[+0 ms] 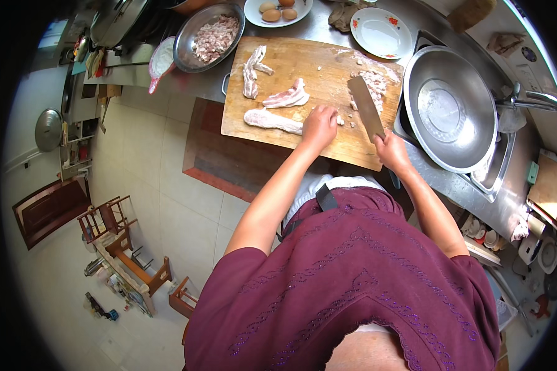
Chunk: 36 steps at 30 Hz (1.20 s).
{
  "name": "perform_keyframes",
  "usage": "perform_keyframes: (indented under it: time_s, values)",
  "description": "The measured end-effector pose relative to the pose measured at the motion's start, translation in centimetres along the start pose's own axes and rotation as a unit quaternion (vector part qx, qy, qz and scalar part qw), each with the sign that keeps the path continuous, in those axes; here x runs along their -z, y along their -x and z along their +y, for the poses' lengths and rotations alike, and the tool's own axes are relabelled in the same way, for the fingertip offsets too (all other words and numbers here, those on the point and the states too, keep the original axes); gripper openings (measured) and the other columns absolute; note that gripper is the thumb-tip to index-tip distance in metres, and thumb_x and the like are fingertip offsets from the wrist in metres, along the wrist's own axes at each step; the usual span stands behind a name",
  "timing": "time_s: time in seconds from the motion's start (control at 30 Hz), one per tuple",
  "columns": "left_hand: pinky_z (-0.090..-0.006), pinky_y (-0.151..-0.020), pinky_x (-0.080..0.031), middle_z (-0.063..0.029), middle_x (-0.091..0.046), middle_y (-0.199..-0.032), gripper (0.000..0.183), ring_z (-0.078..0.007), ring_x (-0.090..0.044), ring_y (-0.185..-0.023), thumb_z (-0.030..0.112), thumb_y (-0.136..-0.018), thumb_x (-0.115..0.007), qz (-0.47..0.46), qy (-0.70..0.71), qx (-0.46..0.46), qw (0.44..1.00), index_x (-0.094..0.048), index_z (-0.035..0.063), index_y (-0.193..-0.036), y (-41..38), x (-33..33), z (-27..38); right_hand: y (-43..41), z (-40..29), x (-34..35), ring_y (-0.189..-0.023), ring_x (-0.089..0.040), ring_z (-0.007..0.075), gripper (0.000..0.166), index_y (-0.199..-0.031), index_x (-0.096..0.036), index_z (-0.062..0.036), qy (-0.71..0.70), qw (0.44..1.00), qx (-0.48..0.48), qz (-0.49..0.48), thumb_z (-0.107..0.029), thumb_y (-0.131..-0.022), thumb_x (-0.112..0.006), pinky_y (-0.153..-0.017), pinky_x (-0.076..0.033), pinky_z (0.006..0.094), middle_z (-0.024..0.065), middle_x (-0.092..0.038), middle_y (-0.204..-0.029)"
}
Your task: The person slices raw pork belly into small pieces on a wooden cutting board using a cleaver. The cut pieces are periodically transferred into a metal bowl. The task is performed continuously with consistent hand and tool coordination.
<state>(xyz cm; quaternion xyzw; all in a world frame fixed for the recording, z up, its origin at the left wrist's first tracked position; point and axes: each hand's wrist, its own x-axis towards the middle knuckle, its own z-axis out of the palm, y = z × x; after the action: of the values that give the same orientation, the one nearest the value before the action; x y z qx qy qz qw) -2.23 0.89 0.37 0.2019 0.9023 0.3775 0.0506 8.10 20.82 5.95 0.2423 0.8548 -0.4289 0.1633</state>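
Note:
My right hand grips the handle of a cleaver, whose broad blade slants up and left over the wooden cutting board. Beside and partly under the blade lies a heap of diced meat. With curled fingers, my left hand holds down the right end of a long strip of fatty pork; the fingers hide that end. A few small cut bits lie by the fingertips. Farther up the board are a thicker piece of pork and several thin strips.
A metal bowl of chopped meat and a pink scoop of white powder stand left of the board. Behind it are a plate with several eggs and a floral plate. A large steel basin sits over the sink, near the faucet.

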Motion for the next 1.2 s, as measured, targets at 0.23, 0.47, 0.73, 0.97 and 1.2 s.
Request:
perform_keyframes:
  time_s: [0.23, 0.47, 0.73, 0.97, 1.2]
  values:
    - [-0.043, -0.075, -0.05, -0.0127, -0.062, -0.087, 0.008, -0.0335, -0.061, -0.087, 0.011, -0.08, -0.067, -0.039, -0.043, -0.018, 0.998, -0.064, 0.0051, -0.084, 1.7, 0.4, 0.1, 0.9, -1.3, -1.3, -0.084, -0.063, 0.0449, 0.026, -0.101, -0.064, -0.0019, 0.043, 0.996, 0.041, -0.069, -0.026, -0.09, -0.06, -0.072, -0.05, 0.0476, 0.0264, -0.064, -0.082]
    - [-0.0434, -0.073, -0.051, -0.0121, -0.061, -0.086, 0.009, -0.0332, -0.061, -0.084, 0.013, -0.079, -0.07, 0.032, -0.008, 0.009, 0.999, -0.065, 0.006, -0.081, 1.6, -0.1, 0.7, 0.8, -1.1, -2.4, -0.083, -0.063, 0.0447, 0.027, -0.095, -0.065, 0.0011, 0.021, 0.997, 0.043, -0.059, -0.025, -0.09, -0.06, -0.072, -0.05, 0.0477, 0.0274, -0.064, -0.079]
    - [-0.0433, -0.072, -0.05, -0.0113, -0.061, -0.085, 0.009, -0.0319, -0.062, -0.083, 0.014, -0.079, -0.07, 0.007, -0.039, 0.004, 0.999, -0.066, 0.0067, -0.078, 1.6, 0.0, 1.1, 0.6, -1.3, -3.1, -0.083, -0.064, 0.0446, 0.029, -0.094, -0.065, 0.0018, 0.012, 0.997, 0.01, -0.079, -0.027, -0.09, -0.059, -0.074, -0.05, 0.0492, 0.0283, -0.064, -0.079]
    - [-0.045, -0.07, -0.05, -0.0109, -0.06, -0.084, 0.008, -0.0322, -0.061, -0.084, 0.015, -0.079, -0.07, 0.001, -0.06, -0.01, 0.998, -0.067, 0.0073, -0.078, 1.9, -0.3, 1.1, -0.6, -1.5, -4.2, -0.086, -0.063, 0.047, 0.029, -0.091, -0.065, 0.0038, 0.099, 0.992, 0.033, -0.064, -0.024, -0.088, -0.058, -0.078, -0.05, 0.0517, 0.0307, -0.065, -0.084]
    - [-0.0443, -0.072, -0.051, -0.0112, -0.06, -0.082, 0.009, -0.0326, -0.061, -0.085, 0.015, -0.079, -0.068, -0.058, -0.086, -0.084, 0.991, -0.067, 0.0062, -0.078, 2.7, 0.1, 2.3, -4.3, -2.4, -5.1, -0.067, -0.065, 0.0432, 0.032, -0.096, -0.064, 0.0047, 0.124, 0.988, 0.09, -0.025, -0.026, -0.09, -0.058, -0.069, -0.052, 0.049, 0.0283, -0.064, -0.07]
